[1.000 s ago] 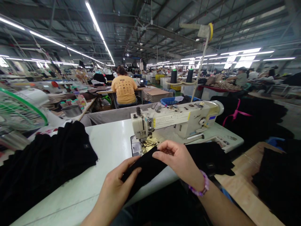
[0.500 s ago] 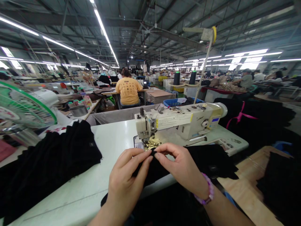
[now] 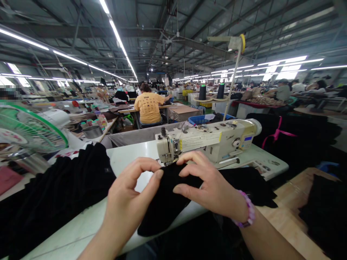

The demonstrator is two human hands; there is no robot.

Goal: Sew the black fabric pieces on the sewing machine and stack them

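Note:
A piece of black fabric (image 3: 165, 202) hangs in front of the sewing machine's needle end, its lower part lying over the table's front edge. My left hand (image 3: 132, 191) pinches its upper left edge between thumb and forefinger. At the upper right edge, my right hand (image 3: 208, 184) touches the cloth with its fingertips, the thumb spread well apart from the forefinger. The white sewing machine (image 3: 200, 141) stands just behind both hands, which partly hide its needle area. More black fabric (image 3: 246, 182) lies right of my right hand.
Overlapping black pieces (image 3: 67, 187) are heaped on the left of the pale table (image 3: 130, 153). A green fan (image 3: 32, 126) and a metal cup (image 3: 29, 159) stand behind them. Thread cones (image 3: 202, 93) and a blue basket (image 3: 196, 120) are beyond the machine. A person in yellow (image 3: 148, 106) sits ahead.
My hands have moved apart, and the black fabric is now raised and spread between them. My right thumb has separated from its fingertips. The person in yellow has stretched an arm out rightward.

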